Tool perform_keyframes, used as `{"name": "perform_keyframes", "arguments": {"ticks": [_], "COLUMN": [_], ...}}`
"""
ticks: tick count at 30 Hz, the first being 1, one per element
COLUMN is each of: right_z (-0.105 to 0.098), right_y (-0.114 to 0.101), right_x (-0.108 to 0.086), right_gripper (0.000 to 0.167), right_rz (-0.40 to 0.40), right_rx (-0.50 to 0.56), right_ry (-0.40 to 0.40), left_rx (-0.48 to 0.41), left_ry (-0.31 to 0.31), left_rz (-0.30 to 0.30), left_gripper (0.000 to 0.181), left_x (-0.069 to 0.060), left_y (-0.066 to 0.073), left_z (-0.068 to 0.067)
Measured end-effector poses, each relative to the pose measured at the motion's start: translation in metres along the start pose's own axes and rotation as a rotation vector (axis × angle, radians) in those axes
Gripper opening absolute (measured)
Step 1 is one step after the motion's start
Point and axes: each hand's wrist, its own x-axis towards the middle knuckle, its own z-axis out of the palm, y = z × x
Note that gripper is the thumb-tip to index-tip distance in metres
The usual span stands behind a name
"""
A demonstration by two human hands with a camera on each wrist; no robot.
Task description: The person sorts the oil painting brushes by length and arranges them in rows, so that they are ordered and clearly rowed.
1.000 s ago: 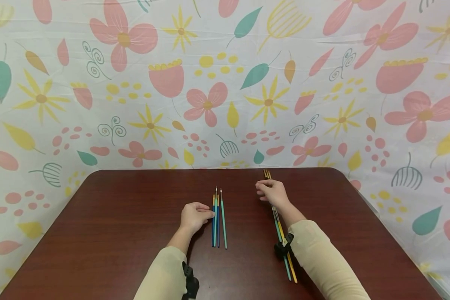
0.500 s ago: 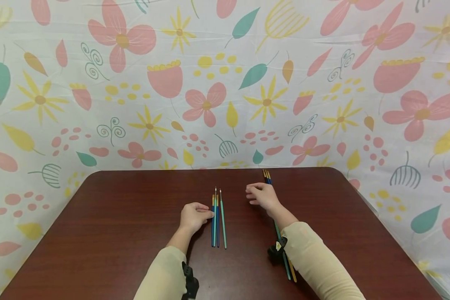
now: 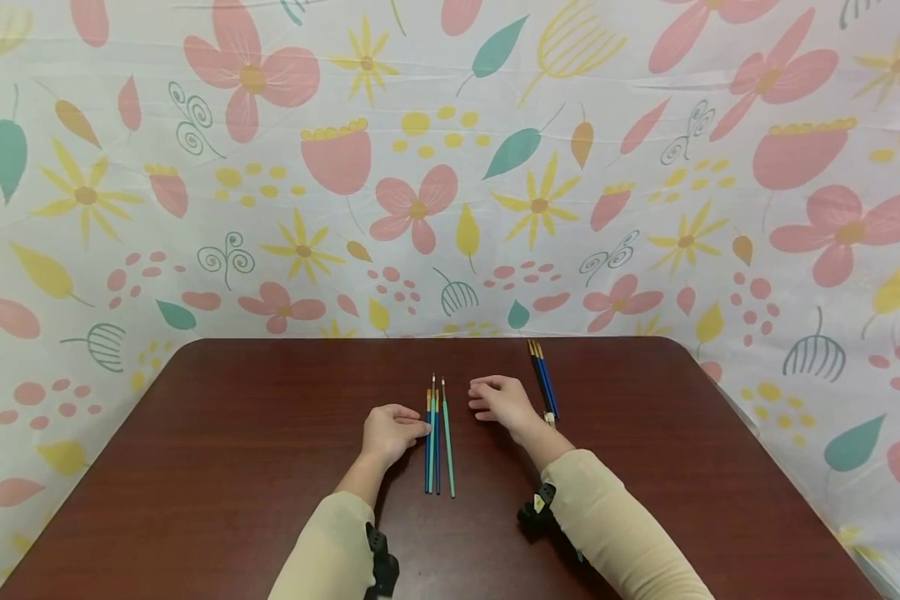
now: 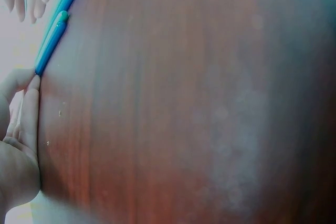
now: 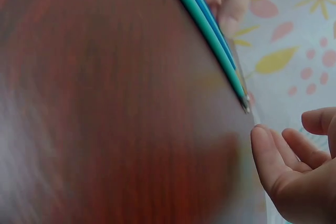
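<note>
In the head view, slim paintbrushes lie side by side mid-table: a blue brush (image 3: 428, 467) at the left, a teal one and another blue one close by, and a teal brush (image 3: 448, 450) slightly apart. My left hand (image 3: 387, 435) pinches the leftmost blue brush between thumb and finger, its tips also meeting at the blue brush (image 4: 51, 48) in the left wrist view. To the right of this group my right hand (image 3: 504, 403) hovers with loosely bent fingers, holding nothing. The right wrist view shows the right hand (image 5: 299, 166) apart from the teal brush (image 5: 205, 27).
More blue brushes (image 3: 546, 383) with golden bristles lie near the far edge of the brown table (image 3: 270, 467), right of my right hand. Further brushes are mostly covered by my right forearm. A flower-patterned cloth (image 3: 420, 275) stands behind the table.
My right hand has moved left, away from the right-hand brushes and toward the middle group. My left hand and the middle brushes have stayed in place.
</note>
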Motion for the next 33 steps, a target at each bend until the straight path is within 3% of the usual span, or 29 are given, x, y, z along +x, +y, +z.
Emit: {"name": "perform_keyframes", "arguments": {"ticks": [21, 33], "right_z": [0.037, 0.042], "right_y": [0.001, -0.001], "right_x": [-0.004, 0.002], "right_gripper": [0.034, 0.031], "right_rz": [0.063, 0.083], "right_rx": [0.15, 0.131], "right_ry": [-0.054, -0.023], "left_rx": [0.004, 0.01], "left_ry": [0.006, 0.003], "left_rz": [-0.013, -0.012], "left_gripper": [0.023, 0.022], "left_x": [0.0, 0.0], "left_y": [0.002, 0.002], "left_z": [0.001, 0.001]}}
